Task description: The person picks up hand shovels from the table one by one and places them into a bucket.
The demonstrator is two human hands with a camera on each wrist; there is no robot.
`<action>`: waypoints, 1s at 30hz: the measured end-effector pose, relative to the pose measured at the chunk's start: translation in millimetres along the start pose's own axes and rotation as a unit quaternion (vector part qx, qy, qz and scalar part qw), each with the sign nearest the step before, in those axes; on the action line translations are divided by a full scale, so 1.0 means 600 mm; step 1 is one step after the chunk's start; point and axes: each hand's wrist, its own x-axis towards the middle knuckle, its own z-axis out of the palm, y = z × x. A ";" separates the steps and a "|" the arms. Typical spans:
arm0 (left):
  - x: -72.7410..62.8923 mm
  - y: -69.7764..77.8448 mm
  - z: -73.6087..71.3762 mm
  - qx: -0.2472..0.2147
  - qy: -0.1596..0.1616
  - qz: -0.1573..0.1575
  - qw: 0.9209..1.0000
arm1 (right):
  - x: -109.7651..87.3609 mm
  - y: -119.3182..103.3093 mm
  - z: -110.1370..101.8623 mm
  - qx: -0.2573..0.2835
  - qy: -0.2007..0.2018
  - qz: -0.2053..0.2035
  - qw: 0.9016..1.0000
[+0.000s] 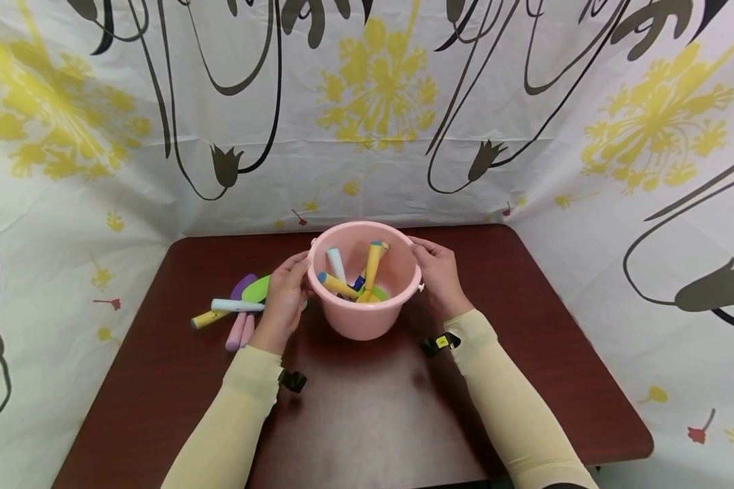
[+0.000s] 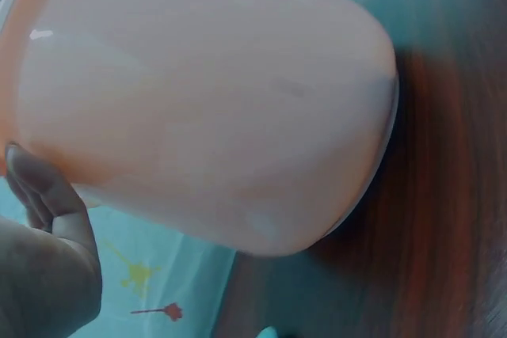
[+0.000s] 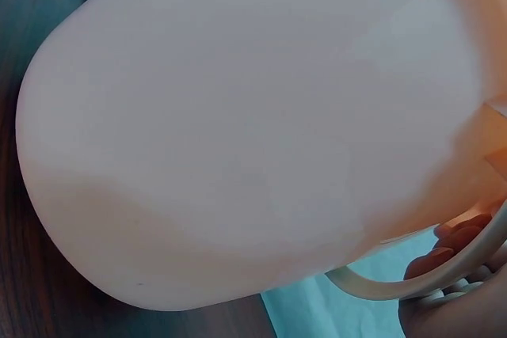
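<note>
A pink bucket (image 1: 361, 324) stands at the middle of the table, gripped at its rim from both sides. My left hand (image 1: 285, 299) holds the left side of the rim; in the left wrist view, the thumb lies along the pink wall (image 2: 198, 100). On the opposite side my right hand (image 1: 443, 275) holds the rim, and the bucket's pale carrying handle (image 3: 380, 289) passes in front of its fingers in the right wrist view. Inside are several toy-like tools: a yellow handle with a blue end (image 1: 373, 268), a light blue handle (image 1: 336, 263) and green parts. Their lower ends are mostly hidden.
Left of the bucket lies a pile with a light blue handle (image 1: 238, 305), a yellow handle (image 1: 209, 319), pink handles (image 1: 235, 333), and purple and green flat pieces (image 1: 257, 290). A patterned white sheet (image 1: 355, 183) hangs behind the dark wooden table (image 1: 563, 394) and along its sides.
</note>
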 end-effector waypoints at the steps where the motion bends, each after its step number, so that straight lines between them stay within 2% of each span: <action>1: 0.000 0.002 -0.001 0.018 -0.001 0.001 1.000 | 0.000 0.000 0.000 -0.002 0.001 0.001 1.000; 6: 0.000 0.018 -0.017 0.103 -0.010 0.009 0.995 | 0.001 -0.002 0.002 -0.013 0.002 -0.001 1.000; 9: -0.001 0.029 -0.034 0.172 -0.012 0.016 0.985 | 0.001 -0.003 0.003 -0.016 0.003 -0.001 1.000; 13: -0.003 0.044 -0.065 0.284 -0.017 0.028 0.958 | 0.002 -0.002 0.002 -0.012 0.006 0.000 1.000; 19: -0.007 0.059 -0.125 0.428 -0.024 0.066 0.901 | -0.001 -0.002 -0.001 -0.019 0.007 0.001 1.000; 24: -0.010 0.073 -0.175 0.496 0.001 0.110 0.861 | -0.003 -0.002 -0.001 -0.024 0.007 0.001 1.000; 27: -0.011 0.080 -0.204 0.523 0.025 0.119 0.844 | -0.003 -0.003 0.000 -0.023 0.006 0.000 1.000; 30: -0.013 0.084 -0.228 0.537 0.045 0.112 0.835 | -0.004 -0.003 0.000 -0.020 0.006 0.000 1.000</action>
